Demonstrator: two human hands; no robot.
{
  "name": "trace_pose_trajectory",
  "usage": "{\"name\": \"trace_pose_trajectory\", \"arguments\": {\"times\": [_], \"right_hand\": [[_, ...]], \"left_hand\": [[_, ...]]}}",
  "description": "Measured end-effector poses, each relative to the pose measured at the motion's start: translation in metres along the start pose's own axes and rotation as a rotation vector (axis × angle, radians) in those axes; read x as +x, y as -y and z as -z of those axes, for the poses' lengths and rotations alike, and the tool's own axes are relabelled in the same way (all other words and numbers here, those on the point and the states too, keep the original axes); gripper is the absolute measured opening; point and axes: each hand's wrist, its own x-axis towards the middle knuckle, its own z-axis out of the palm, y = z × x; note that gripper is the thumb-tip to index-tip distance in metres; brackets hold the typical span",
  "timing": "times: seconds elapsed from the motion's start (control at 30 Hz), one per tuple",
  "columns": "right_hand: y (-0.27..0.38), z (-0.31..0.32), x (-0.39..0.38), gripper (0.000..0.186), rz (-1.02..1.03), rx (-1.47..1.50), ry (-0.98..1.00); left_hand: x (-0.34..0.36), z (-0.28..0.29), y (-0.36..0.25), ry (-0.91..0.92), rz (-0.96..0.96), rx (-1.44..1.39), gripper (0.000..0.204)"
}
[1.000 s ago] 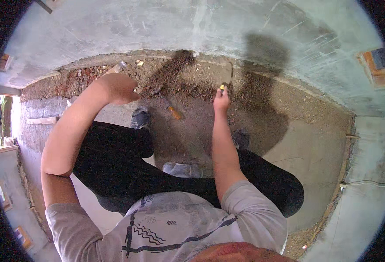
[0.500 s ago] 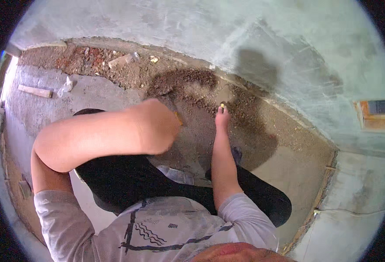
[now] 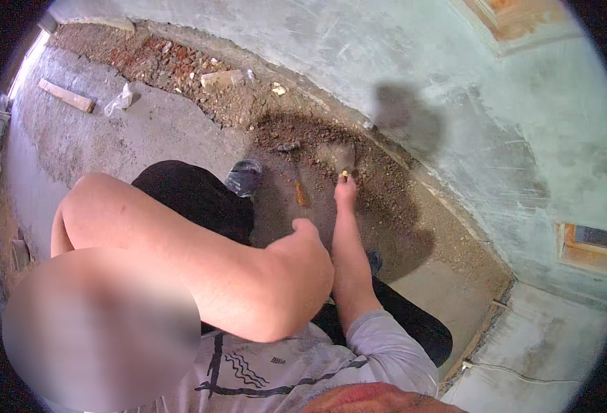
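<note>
My right hand [image 3: 345, 193] reaches down to the dirt floor, its fingers closed around the handle of a small trowel [image 3: 340, 157]. A yellow bit shows at the handle, and the flat grey blade rests against the dark, loose soil [image 3: 379, 186] along the wall. My left hand [image 3: 302, 258] is raised nearer to me, beside the right forearm. Its back faces up and the fingers are mostly hidden. Just beyond it a hammer [image 3: 300, 194] with an orange handle lies on the ground, its dark head [image 3: 288, 146] in the soil.
A dark round container [image 3: 244, 177] stands by my left knee. Farther left are a wooden block [image 3: 66, 95] and a crumpled clear bag [image 3: 119, 100] on the concrete. A brick-like piece [image 3: 222, 78] lies in the rubble strip below the plastered wall [image 3: 303, 55].
My left hand has drawn back toward my body and right, uncovering the hammer and the container. My right hand stays low with the trowel. The view has turned slightly.
</note>
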Motion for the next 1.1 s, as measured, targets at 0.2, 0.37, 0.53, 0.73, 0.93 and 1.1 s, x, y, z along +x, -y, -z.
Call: {"name": "trace_pose_trajectory", "arguments": {"times": [0.2,0.37,0.53,0.73,0.93,1.1], "right_hand": [[0.025,-0.031,0.018,0.038,0.744,-0.246,-0.751],[0.068,-0.015,0.018,0.031,-0.003,0.179,0.139],[0.076,0.007,0.018,0.027,0.01,0.379,0.181],[-0.003,0.019,0.042,0.035,-0.002,0.173,-0.336],[-0.026,0.069,0.023,0.042,-0.231,-0.073,-0.532],[0.031,0.035,0.01,0.045,-0.219,-0.168,-0.26]], "left_hand": [[-0.009,-0.01,-0.005,-0.116,-0.006,-0.033,0.027],[-0.01,-0.014,-0.007,-0.112,-0.008,-0.056,0.03],[-0.012,-0.018,-0.011,-0.14,0.05,-0.07,0.03],[-0.015,-0.021,-0.007,-0.139,0.041,-0.122,0.03],[-0.02,-0.026,-0.008,-0.178,0.085,-0.091,0.03],[-0.01,-0.023,-0.011,-0.095,0.019,-0.106,0.032]]}}
